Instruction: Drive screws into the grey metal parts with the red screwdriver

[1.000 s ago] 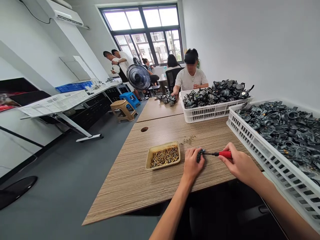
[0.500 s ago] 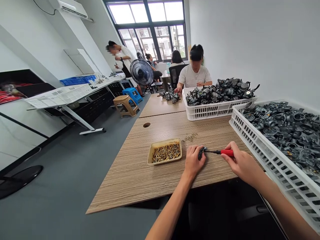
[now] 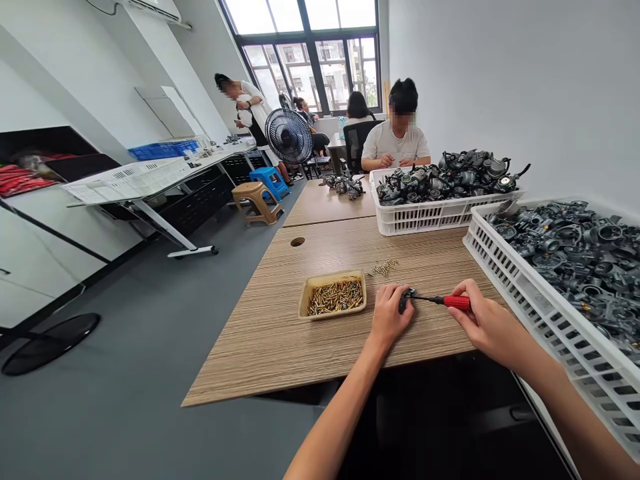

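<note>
My left hand [image 3: 391,315] is closed around a small dark metal part [image 3: 406,300] on the wooden table [image 3: 270,333]. In my right hand [image 3: 483,313] is the red handle of a screwdriver [image 3: 456,302], its dark shaft pointing left and its tip at the part. What the tip touches is too small to make out. Left of my left hand stands a cream tray [image 3: 303,308] full of small brass pieces. A small loose pile of brass pieces [image 3: 386,267] lies just behind my left hand.
A white basket of dark metal parts [image 3: 540,290] stands at the right, another [image 3: 415,220] farther back. More metal parts [image 3: 345,185] lie near a seated person [image 3: 397,143]. Behind at left are a fan [image 3: 289,135], stools [image 3: 256,203] and a standing person [image 3: 255,107].
The camera view has shifted slightly. Both my hands keep their hold on the part and the screwdriver. The seated person's hand has left the metal parts and is now near the other hand.
</note>
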The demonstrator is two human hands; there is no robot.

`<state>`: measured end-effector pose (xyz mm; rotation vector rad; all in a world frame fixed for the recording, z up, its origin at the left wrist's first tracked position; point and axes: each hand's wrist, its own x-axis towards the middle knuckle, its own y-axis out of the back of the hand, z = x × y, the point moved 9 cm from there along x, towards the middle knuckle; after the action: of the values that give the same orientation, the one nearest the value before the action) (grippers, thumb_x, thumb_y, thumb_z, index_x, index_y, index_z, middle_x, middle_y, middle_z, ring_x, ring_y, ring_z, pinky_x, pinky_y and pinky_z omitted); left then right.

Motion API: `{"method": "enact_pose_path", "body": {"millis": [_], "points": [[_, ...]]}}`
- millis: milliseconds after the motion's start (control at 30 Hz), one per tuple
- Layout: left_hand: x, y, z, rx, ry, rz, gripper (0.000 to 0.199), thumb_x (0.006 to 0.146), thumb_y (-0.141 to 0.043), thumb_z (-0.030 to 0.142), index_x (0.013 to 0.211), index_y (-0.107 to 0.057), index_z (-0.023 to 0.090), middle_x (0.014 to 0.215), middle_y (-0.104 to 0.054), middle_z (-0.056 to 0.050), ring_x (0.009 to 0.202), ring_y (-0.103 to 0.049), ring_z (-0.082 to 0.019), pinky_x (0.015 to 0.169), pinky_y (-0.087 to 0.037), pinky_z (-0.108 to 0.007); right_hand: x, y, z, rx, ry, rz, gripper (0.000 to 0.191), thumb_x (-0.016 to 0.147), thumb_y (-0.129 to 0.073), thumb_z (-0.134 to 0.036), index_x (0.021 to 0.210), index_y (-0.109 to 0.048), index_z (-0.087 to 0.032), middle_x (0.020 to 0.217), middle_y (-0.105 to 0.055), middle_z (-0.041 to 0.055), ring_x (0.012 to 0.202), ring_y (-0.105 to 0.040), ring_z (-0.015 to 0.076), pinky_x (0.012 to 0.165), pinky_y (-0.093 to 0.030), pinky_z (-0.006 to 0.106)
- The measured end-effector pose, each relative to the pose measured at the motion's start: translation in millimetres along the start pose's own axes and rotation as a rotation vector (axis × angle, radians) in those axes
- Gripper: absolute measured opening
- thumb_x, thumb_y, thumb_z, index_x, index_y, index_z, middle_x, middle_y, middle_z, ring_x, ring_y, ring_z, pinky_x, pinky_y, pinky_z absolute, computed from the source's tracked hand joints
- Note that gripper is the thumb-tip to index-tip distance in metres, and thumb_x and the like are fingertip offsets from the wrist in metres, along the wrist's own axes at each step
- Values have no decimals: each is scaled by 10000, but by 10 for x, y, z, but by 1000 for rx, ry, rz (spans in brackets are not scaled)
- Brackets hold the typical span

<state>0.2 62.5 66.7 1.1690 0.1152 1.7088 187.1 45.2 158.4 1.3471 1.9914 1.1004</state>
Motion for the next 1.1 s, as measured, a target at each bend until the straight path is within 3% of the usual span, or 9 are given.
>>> {"method": "enact_pose_path", "body": {"millis": [333,667,933,1100], "points": [[2,3,-5,-3,-3,15,319,894,-628,145,1196,-667,239,1079,-691,-54,1036,-617,-227,974,-528,-397,26,10,118,-108,-93,51,245,1009,-396,-525,970,-367,-284,771,-731,53,774,-751,338,629,-445,334],[3,21,17,1,-21,18,331,885,-636,128,1200,-654,227,1082,-689,-59,1042,-612,-233,957,-527,-395,-18,-27,-43,-10,39,-9,132,1016,-390,-408,1075,-384,-290,955,-764,52,854,-762,287,690,-490,330],[6,17,2,-3,0,14,332,882,-635,126,1193,-663,238,1082,-685,-56,1044,-608,-233,970,-528,-402,33,-10,137,-142,-110,47,207,1008,-408,-485,996,-377,-280,792,-745,61,779,-750,346,625,-437,336],[6,22,-3,-2,17,19,321,887,-625,131,1184,-666,245,1085,-686,-56,1047,-613,-236,974,-531,-411,26,-3,121,-124,-78,43,191,1012,-425,-466,1024,-401,-277,821,-756,60,796,-759,331,639,-457,333]]}}
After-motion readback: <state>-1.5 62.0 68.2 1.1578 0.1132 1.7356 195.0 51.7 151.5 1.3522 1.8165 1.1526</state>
